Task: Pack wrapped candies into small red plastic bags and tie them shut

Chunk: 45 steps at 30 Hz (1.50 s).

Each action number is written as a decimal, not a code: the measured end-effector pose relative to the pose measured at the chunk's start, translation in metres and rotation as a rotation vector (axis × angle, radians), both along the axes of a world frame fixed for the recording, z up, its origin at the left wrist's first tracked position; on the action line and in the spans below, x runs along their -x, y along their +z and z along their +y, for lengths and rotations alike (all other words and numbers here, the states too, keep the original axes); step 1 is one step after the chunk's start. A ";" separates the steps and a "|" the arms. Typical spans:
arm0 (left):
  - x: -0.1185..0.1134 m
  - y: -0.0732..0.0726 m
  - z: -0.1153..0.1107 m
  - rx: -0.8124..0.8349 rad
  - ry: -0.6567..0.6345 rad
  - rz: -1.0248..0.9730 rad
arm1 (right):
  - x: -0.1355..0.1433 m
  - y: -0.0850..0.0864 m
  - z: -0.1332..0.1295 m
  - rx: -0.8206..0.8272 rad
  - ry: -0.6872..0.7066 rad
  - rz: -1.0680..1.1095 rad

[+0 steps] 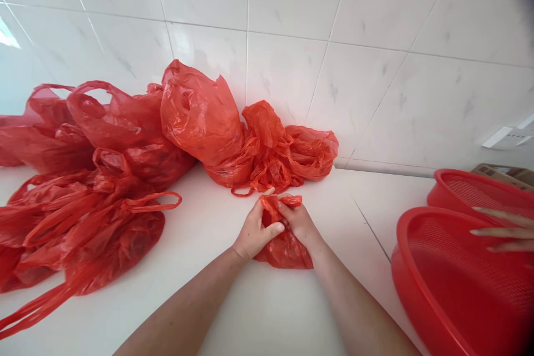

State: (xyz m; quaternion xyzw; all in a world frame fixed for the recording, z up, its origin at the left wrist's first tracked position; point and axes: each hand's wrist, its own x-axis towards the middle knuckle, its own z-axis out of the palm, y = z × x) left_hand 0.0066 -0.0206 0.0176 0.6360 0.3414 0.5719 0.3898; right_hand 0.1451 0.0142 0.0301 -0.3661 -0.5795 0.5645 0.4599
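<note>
Red plastic bag [287, 247] is sitting on the white table [275, 311], left hand [256, 231] and right hand [298, 222] pinching its gathered top. Forearms are angling inward, bare tabletop lying between them; red bags [200, 122] are lining the wall [287, 28].

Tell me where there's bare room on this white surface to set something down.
Bare patches of white surface show between the left bag pile and left forearm, and between right forearm and red baskets. Red bags crowd the left and middle back.
</note>
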 end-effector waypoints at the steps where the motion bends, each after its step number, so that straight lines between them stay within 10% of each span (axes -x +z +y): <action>1: -0.001 0.000 0.000 0.051 -0.007 -0.024 | 0.001 0.001 -0.002 -0.008 0.008 -0.016; 12: 0.001 -0.002 0.009 0.420 -0.101 -0.361 | -0.011 0.005 0.000 0.251 0.324 0.268; 19: 0.004 -0.002 0.009 0.477 -0.024 -0.440 | -0.015 0.007 -0.003 0.054 0.303 0.026; 24: 0.005 0.006 0.005 0.423 -0.107 -0.466 | -0.009 -0.003 0.004 -0.089 0.038 -0.177; 30: 0.003 0.003 0.004 -0.020 0.120 0.049 | -0.005 -0.004 0.006 -0.182 -0.281 -0.321; 35: 0.004 -0.002 0.004 -0.474 0.379 0.364 | -0.004 0.013 -0.002 -0.267 -0.201 -0.188; 45: 0.012 0.003 0.004 -0.573 0.488 0.500 | -0.009 0.031 -0.003 -0.057 -0.097 0.206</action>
